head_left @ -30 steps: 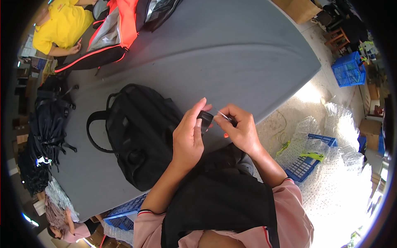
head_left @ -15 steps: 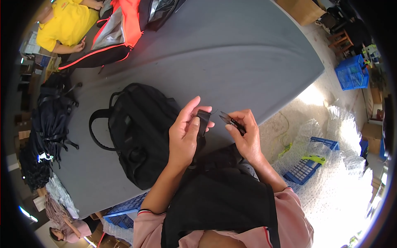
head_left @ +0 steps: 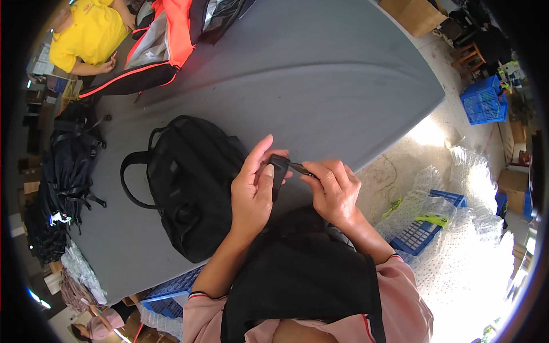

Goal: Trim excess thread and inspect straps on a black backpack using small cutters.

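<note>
My left hand [head_left: 249,197] pinches the folded end of a black strap [head_left: 278,167] between thumb and fingers. Closed round a small pair of dark thread snips [head_left: 298,168] is my right hand [head_left: 336,191], and the snips' tips are at the strap's right edge. Whether the blades touch the fabric I cannot make out. Left of my hands a black backpack [head_left: 194,180] lies on the table, its carry handle [head_left: 127,174] pointing left. The strap's lower part runs down behind my left hand, so where it ends is hidden.
Grey cloth covers the table [head_left: 320,74]. Black bags [head_left: 71,154] are heaped at the left edge, and an orange-and-black bag [head_left: 166,51] lies at the far left near a person in yellow [head_left: 88,37]. Bubble wrap [head_left: 457,251] and a blue crate [head_left: 420,237] stand to the right.
My right hand has moved left and turned, bringing the snips from beside the strap up to its edge. My left hand has barely moved and still holds the strap.
</note>
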### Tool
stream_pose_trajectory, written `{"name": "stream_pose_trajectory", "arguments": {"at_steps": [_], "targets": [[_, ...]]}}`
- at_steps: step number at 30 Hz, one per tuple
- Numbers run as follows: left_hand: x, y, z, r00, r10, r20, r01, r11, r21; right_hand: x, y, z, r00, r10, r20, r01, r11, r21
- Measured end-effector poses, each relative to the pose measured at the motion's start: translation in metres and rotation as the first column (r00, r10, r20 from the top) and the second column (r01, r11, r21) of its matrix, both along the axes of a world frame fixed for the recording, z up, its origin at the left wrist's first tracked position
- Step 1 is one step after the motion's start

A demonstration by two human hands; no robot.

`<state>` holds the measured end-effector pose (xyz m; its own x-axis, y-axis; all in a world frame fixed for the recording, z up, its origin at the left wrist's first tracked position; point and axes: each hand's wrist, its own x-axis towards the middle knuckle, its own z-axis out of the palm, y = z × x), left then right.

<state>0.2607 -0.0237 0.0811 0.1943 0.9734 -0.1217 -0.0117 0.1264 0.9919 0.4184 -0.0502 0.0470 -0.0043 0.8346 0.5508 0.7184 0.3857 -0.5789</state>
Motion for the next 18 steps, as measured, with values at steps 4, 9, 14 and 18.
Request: {"name": "stream_pose_trajectory", "arguments": {"at_steps": [4,9,14,18], "targets": [[0.001,0.001,-0.002,1.0,0.0,0.029,0.001,1.0,-0.018,-0.002,-0.002,-0.002,0.998,-0.013,-0.06,0.011,0.999,-0.032],[0.0,0.003,-0.004,0.999,-0.006,0.045,0.006,1.0,-0.009,-0.006,-0.005,0.002,0.933,-0.062,-0.353,-0.013,0.979,-0.205],[-0.004,0.005,-0.005,0.998,0.017,0.058,-0.015,0.999,-0.037,-0.008,0.002,-0.001,0.947,-0.024,-0.32,-0.036,0.983,-0.18],[-0.021,0.017,-0.017,0.902,0.136,0.409,0.038,0.92,-0.389,-0.004,0.009,-0.012,0.813,-0.114,-0.571,-0.149,0.907,-0.393]]}}
